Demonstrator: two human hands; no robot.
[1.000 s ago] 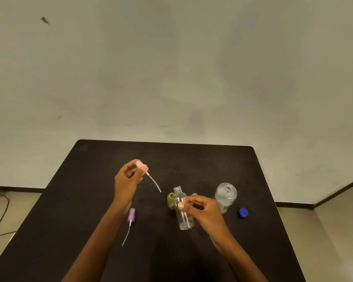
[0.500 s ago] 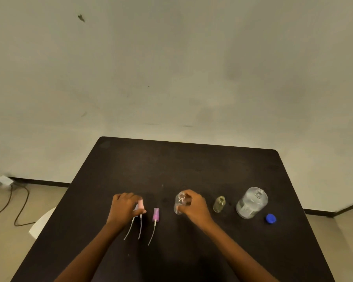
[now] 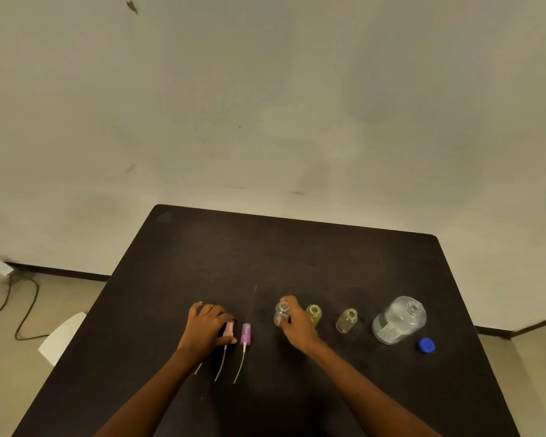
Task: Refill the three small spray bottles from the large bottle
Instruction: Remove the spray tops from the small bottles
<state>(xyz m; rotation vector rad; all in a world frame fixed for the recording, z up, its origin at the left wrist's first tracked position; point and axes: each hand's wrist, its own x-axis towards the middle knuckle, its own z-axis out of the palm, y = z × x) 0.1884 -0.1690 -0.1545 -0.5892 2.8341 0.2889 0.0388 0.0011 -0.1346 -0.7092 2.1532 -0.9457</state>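
- The left hand [image 3: 207, 332] lies palm-down on the black worktop [image 3: 297, 247], its fingers curled loosely over the pink spray head [image 3: 229, 329]. Whether that grip is closed on the head or only resting on it cannot be told.
- A third dip tube [image 3: 198, 369] shows from under the left hand, so a third spray head probably lies beneath it, hidden.
- Just beside, to the right, the purple spray head [image 3: 245, 334] lies flat and untouched, its dip tube trailing toward the person.
- All the spray heads that show are off their bottles, so the opening step looks done.
- The right hand [image 3: 297, 326] has its grip closed around the clear small bottle [image 3: 281, 313], which stands upright with its neck open.
- It looks empty, though the glass is too small and blurred to be sure.
- Right of that hand stand two yellowish small bottles [image 3: 314, 314] and [image 3: 347, 320], both upright, uncapped and free of either hand. No liquid level can be read in them.
- Further right stands the large bottle [image 3: 398, 320], open at the neck and touched by no one, with clear liquid seemingly in it.
- Its blue cap [image 3: 426, 345] lies on the worktop just beside it.
- My judgement: the preparation is complete, but pouring has not visibly begun.
- Still to do: fill all three small bottles, screw their spray heads back on, and recap the large bottle.
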